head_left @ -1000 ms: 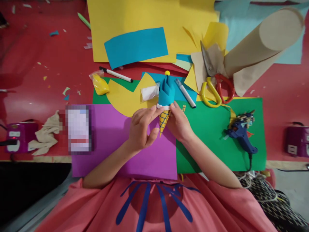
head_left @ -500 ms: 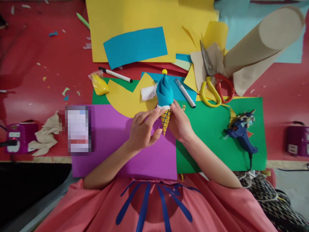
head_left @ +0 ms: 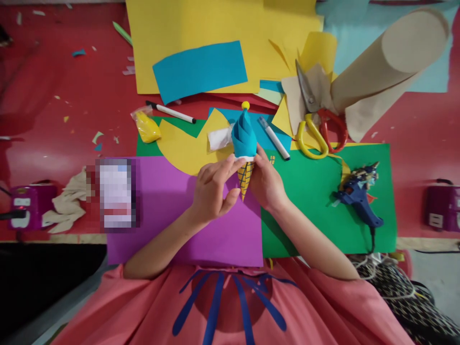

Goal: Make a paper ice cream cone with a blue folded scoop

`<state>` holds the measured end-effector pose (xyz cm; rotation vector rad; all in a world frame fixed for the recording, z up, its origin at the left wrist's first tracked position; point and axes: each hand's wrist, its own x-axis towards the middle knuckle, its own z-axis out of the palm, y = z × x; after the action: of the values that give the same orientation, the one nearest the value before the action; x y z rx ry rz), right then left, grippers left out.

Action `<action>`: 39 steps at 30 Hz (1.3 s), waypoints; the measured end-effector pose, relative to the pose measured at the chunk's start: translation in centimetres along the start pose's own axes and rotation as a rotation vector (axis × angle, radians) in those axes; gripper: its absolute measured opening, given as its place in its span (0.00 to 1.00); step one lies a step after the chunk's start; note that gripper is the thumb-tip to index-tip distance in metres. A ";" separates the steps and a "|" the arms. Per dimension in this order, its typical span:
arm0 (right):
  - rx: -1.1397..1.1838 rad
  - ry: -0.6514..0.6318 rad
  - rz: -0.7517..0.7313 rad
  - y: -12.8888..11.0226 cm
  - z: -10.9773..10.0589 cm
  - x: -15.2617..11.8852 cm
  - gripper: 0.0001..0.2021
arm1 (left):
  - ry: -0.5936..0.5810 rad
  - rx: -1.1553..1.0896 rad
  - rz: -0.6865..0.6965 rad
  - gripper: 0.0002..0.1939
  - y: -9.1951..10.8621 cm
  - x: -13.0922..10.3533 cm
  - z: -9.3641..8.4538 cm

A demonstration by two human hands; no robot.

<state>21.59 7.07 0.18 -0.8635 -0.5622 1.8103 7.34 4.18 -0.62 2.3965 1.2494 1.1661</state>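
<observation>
A craft ice cream cone (head_left: 245, 139) stands upright in front of me, tip down. It has a swirled blue top, a small yellow ball at the peak, a white band and a yellow cone with dark grid lines. My right hand (head_left: 269, 184) grips it from the right, its thumb near the white band and its other fingers partly hidden behind. From the left, my left hand (head_left: 214, 189) presses its fingertips on the white band, with the thumb lower down beside the cone's tip.
Purple (head_left: 172, 230) and green sheets (head_left: 323, 206) lie under my arms. To the right are scissors (head_left: 312, 108), a glue gun (head_left: 359, 196) and a beige roll (head_left: 381, 62). Two markers (head_left: 172, 112), a yellow packet (head_left: 146, 125) and a phone (head_left: 117, 191) lie around.
The ice cream cone leans slightly differently and has shifted a little to the left. Both hands keep nearly the same hold; the whole view has moved slightly.
</observation>
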 end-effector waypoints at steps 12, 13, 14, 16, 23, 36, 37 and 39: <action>-0.090 0.000 -0.011 0.4 -0.4 -0.2 0.23 | 0.009 0.062 0.009 0.31 0.3 -0.2 0.1; -0.082 -0.002 -0.013 0.3 -0.5 -0.2 0.23 | 0.018 0.050 0.013 0.31 0.3 -0.2 0.0; -0.070 -0.006 -0.016 0.3 -0.5 -0.2 0.23 | 0.031 0.040 0.022 0.31 0.4 -0.3 -0.1; -0.049 -0.009 -0.027 0.3 -0.5 -0.2 0.22 | 0.056 0.043 0.054 0.30 0.3 -0.2 -0.1; -0.008 -0.001 -0.019 0.4 -0.7 -0.3 0.20 | -0.020 0.147 0.052 0.34 0.1 0.3 0.2; 0.046 0.009 0.056 0.0 -0.2 -0.4 0.20 | -0.019 0.141 0.012 0.33 0.4 -0.1 0.2; 0.049 0.006 0.050 0.1 -0.2 -0.4 0.19 | -0.023 0.152 0.010 0.33 0.4 -0.1 0.2; 0.068 0.008 0.045 0.2 -0.4 -0.4 0.19 | -0.034 0.162 0.002 0.34 0.4 -0.1 0.2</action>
<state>21.87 6.64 -0.07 -0.8429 -0.4762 1.8554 7.70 3.87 -0.61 2.5205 1.3794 1.0575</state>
